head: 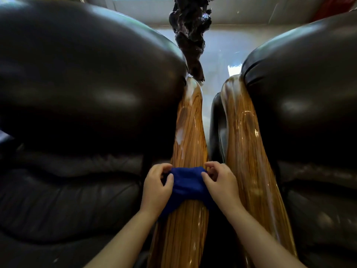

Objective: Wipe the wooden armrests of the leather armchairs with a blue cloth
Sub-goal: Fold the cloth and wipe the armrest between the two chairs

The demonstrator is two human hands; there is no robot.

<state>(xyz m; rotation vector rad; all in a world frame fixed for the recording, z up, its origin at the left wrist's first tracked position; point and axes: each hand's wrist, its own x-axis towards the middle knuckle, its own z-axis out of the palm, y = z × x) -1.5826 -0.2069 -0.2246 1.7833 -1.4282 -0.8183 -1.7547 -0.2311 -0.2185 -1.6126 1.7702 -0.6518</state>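
Both hands are on the cloth (186, 185), one at each end. The left hand (157, 187) pinches the cloth's left edge: its thumb lies on top of the fabric and its fingers curl over the far edge, so the hand is closed on it rather than spread. The right hand (220, 183) does the same on the other end, thumb pressed onto the blue fabric, fingers bent in a loose claw above it. Neither hand is flat or fully open; both grip the cloth, and the forearms reach in from the bottom of the view.

The cloth is dark blue and lies draped across the left armrest (188, 136), about midway along its visible length, hanging down a little on both sides. The wood shows bare beyond it and again nearer the person.

There are two armrests in sight, both glossy, striped light wood, running side by side with a narrow gap between them. The right armrest (245, 151) is untouched by either hand, though the right wrist passes just beside it. A pale smear or glare sits on the far part of the left one; I cannot tell which.

There are two chairs, both dark leather: the left chair (81, 78) and the right chair (309, 89), each with a bulging back cushion. Between them at the far end stands one dark, knobbly carving (190, 33).

One cloth, two hands, two armrests, two chairs.
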